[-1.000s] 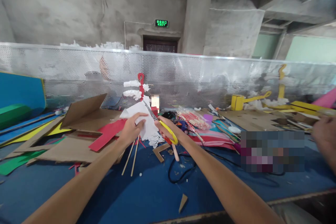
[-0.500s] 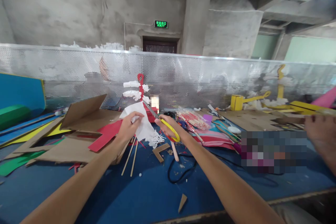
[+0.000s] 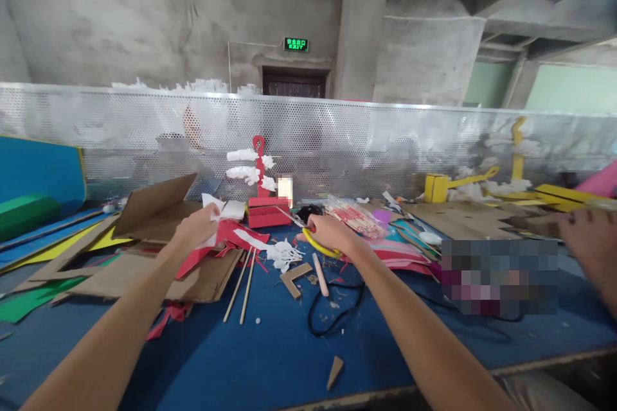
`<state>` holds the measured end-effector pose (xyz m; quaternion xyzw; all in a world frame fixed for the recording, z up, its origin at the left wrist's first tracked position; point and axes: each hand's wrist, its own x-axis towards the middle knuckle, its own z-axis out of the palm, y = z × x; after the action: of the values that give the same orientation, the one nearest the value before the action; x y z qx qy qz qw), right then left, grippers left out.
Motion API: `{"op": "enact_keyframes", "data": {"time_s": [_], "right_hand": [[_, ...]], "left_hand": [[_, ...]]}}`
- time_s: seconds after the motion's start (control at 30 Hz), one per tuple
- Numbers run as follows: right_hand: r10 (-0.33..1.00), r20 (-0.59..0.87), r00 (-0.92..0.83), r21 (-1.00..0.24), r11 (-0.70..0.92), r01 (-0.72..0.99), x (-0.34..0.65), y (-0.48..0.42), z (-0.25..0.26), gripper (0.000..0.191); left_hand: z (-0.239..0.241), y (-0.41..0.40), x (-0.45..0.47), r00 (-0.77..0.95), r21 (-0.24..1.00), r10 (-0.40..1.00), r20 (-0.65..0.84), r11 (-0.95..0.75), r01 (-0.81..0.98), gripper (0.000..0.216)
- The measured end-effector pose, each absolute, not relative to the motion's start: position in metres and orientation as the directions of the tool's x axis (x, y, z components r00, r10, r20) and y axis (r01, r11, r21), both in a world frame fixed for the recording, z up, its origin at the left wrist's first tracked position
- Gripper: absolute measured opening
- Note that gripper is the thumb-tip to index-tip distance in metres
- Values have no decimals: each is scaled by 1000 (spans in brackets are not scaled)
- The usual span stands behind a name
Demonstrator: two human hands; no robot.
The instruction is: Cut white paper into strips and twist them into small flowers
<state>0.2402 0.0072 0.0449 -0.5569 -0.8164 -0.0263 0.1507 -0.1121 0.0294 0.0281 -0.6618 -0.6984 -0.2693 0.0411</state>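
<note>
My left hand is closed on a piece of white paper, held over the red card and the brown cardboard. My right hand grips yellow-handled scissors, blades pointing left and low over the blue table. A fringed white paper scrap and a white strip lie between the hands. Behind them stands a red model with white tufts on its post.
Two wooden sticks, a cardboard corner, a black cable and a cardboard chip lie near me. A perforated metal screen runs across the back. Another person's hand is at the right, by yellow foam pieces.
My left hand moved left and down with a smaller piece of white paper. The fringed scrap now lies on the table. My right hand lowered the scissors toward the table.
</note>
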Motion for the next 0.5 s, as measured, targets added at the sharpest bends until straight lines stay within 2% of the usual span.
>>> {"op": "enact_keyframes", "data": {"time_s": [0.13,0.23,0.37,0.47,0.5], "right_hand": [[953,119,-279,20,278,960,249,10,41,30],[956,77,-283,30,281,959,252,9,40,27],[960,50,-275,13,274,962,257,5,48,21],[948,125,-293,-20,297,955,255,-7,66,17],[923,175,-343,-100,364,926,251,-15,73,17]], "left_hand": [[16,29,-118,-139,180,951,275,91,979,51],[13,22,-115,-130,97,933,337,103,990,51],[13,15,-107,-45,-10,827,560,61,998,44],[13,14,-95,46,-3,838,544,-53,999,43],[13,15,-90,77,27,859,505,-105,994,43]]}}
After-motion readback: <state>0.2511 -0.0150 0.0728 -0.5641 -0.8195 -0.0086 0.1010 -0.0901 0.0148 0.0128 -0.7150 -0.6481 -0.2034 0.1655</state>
